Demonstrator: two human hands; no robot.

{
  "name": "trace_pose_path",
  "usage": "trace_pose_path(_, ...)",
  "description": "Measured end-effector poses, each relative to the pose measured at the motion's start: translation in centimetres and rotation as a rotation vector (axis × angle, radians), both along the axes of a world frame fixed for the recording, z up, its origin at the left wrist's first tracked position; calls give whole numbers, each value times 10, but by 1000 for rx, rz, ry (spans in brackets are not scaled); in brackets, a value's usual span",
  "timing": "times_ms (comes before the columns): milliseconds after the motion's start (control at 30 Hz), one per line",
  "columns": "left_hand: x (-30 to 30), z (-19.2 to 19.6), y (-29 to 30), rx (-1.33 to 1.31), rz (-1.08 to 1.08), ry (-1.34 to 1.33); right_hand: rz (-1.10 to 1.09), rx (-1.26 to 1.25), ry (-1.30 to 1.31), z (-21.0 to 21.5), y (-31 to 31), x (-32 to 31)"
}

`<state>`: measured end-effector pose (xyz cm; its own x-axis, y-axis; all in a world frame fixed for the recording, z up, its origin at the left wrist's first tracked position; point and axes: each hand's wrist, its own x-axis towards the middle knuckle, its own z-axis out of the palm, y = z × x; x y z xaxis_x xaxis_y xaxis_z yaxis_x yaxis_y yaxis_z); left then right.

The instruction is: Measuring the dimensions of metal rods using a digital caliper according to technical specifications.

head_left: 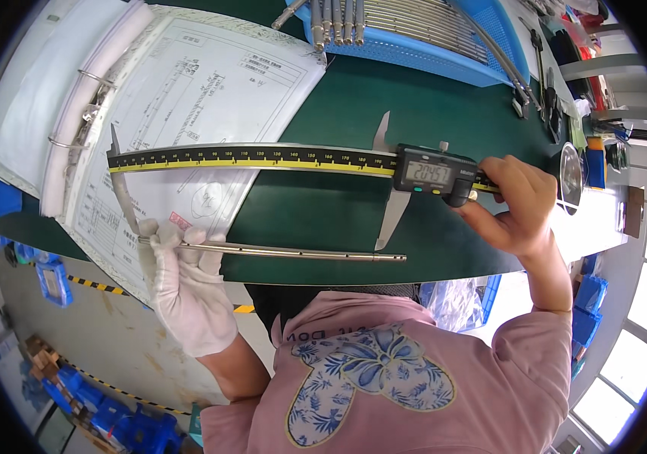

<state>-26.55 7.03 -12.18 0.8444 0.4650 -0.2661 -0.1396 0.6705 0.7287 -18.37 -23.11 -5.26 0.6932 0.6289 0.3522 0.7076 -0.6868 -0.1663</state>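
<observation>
My right hand (516, 200), bare, is closed round the slider end of a long digital caliper (263, 157) with a black and yellow scale. The caliper's jaws are spread wide apart, and its small display is lit. In a white glove, my left hand (187, 287) grips a thin steel rod (300, 253) near its left end. The rod lies roughly level below the caliper beam and has small holes along it. The caliper's left lower jaw reaches down to the gloved fingers; the right lower jaw's tip is close to the rod near its right end.
An open ring binder (85, 113) with a technical drawing (210, 83) covers the left of the green table (353, 98). At the back stands a blue basket (501, 38) of steel rods, several with thicker ends (337, 23). Further right are dark hand tools (553, 106) and a round dish (570, 174).
</observation>
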Motion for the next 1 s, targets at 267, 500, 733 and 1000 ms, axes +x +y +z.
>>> trace_pose_path(267, 0, -1, 0, -10, 0, -35, -15, 10, 0, -3, 1, -1)
trace_pose_path(500, -1, -2, 1, -11, -6, -43, -23, 12, 17, -2, 2, -2)
trace_pose_path(733, -2, -1, 2, -36, -14, -64, -38, 14, 33, -2, 3, -3)
trace_pose_path(1000, 2, -2, 2, -21, -19, -45, -65, 16, 35, -4, 4, -3)
